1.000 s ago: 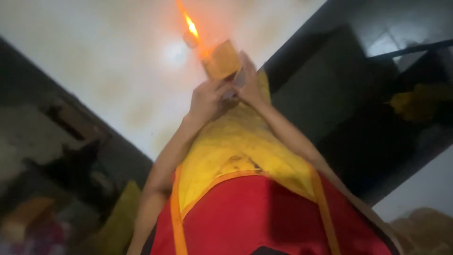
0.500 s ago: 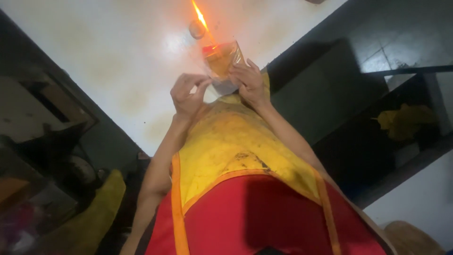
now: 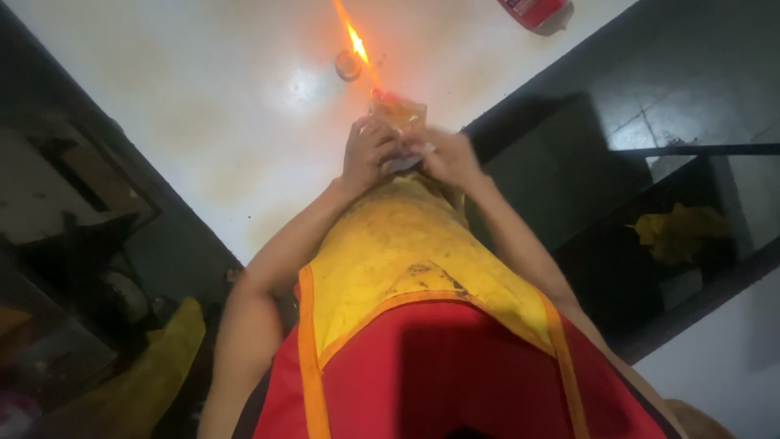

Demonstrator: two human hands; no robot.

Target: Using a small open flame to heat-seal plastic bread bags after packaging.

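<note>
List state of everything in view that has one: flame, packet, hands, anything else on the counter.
Flame: lit, beside the small round holder on the white counter.
Clear packet: held upright, top edge near the flame.
Left hand: closed on the packet.
Right hand: closed on the packet.
Red container: lying at the counter's far edge, cut off by the frame.
Yellow cloth: crumpled on the dark shelf.

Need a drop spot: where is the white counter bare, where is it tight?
Bare: the broad white counter left of the flame, out to its dark left edge. Crowded: the strip ahead of both hands, left hand and right hand on the small packet, with flame and small round holder close. A red container sits far right.
</note>
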